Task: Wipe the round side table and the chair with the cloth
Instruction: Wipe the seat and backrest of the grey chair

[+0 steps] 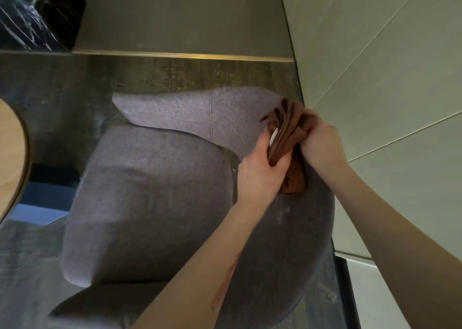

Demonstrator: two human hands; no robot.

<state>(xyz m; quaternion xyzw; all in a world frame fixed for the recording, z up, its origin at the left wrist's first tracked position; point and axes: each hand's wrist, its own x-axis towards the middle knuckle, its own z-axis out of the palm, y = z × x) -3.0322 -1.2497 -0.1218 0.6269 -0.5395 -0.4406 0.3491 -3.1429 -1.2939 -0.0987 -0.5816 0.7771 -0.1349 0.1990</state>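
A grey-purple upholstered chair (150, 191) with a rounded seat and a curved backrest fills the middle of the view. A brown cloth (287, 133) with a small white tag is bunched over the top of the backrest at the right. My left hand (260, 176) grips the cloth from the seat side. My right hand (322, 143) holds it from the wall side. Part of the cloth hangs down between my hands. The wooden edge of the round side table (12, 158) shows at the far left.
A pale tiled wall (387, 78) stands close behind the chair on the right. A beige panel with a brass strip (185, 53) runs across the top, next to dark marble (30, 16). The floor is dark stone, with a blue patch under the table.
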